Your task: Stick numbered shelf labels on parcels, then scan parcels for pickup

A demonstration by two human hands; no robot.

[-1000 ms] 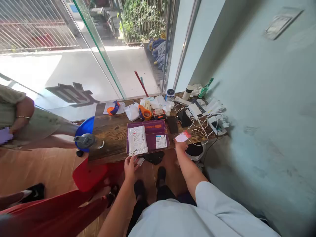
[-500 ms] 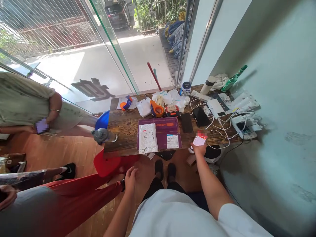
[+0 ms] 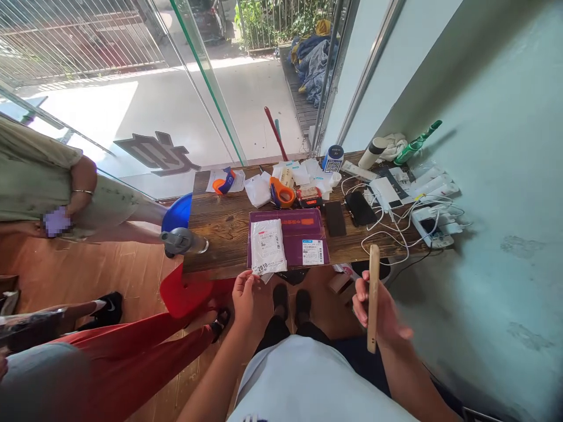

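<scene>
My left hand (image 3: 244,295) is at the table's front edge, its thumb and fingertips closed on the lower left corner of a white plastic mailing bag (image 3: 268,245) marked 2010. That bag lies on a purple cardboard envelope (image 3: 294,260), which has a white barcode label at its right end. In front of the table, over the floor on the right, my right hand (image 3: 387,316) grips a smartphone (image 3: 373,299). The phone is held upright and seen edge-on, so its screen is hidden.
Along the back of the wooden table (image 3: 220,225) lie an orange tape dispenser (image 3: 282,193), papers, a black pouch (image 3: 359,208) and tangled white cables. A grey bottle (image 3: 185,241) stands at the left end, above a red stool (image 3: 176,293). Two people are on the left.
My right hand has lifted the phone off the table's front edge and turned it edge-on, nearer to me. My left hand has risen to the mailing bag's corner, and the bag has shifted slightly.
</scene>
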